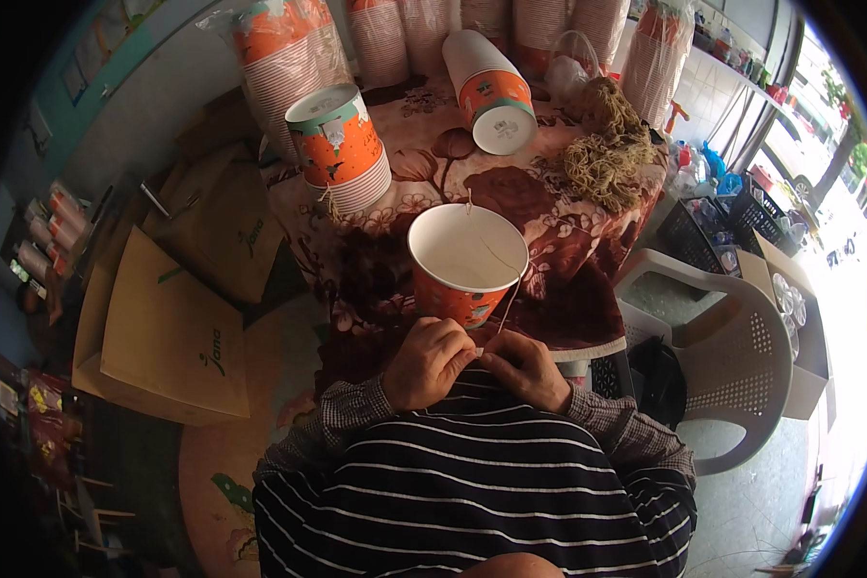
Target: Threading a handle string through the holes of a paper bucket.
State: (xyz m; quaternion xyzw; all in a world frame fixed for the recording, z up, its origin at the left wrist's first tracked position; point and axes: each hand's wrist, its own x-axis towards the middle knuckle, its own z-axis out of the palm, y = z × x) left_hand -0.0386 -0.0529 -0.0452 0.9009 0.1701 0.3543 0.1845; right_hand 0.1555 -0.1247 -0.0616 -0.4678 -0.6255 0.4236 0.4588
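Note:
An orange paper bucket (458, 301) with a white inside stands upright at the table's near edge, just beyond my hands. A thin tan string (520, 289) is fixed at its far rim, crosses the opening, hangs over the right side and runs down to my fingers. My left hand (427, 364) and my right hand (528, 370) meet in front of the bucket, both closed in a pinch, fingertips almost touching. The string's end is between them. A small pale bit shows at the fingertips; whether it is a knot I cannot make out.
On the flowered tablecloth (424, 178) stand a stack of orange buckets (342, 144), a stack lying on its side (504, 101) and a tangled bundle of strings (607, 159). Wrapped stacks (380, 43) line the back. Cardboard boxes (178, 328) are left, a plastic chair (722, 356) right.

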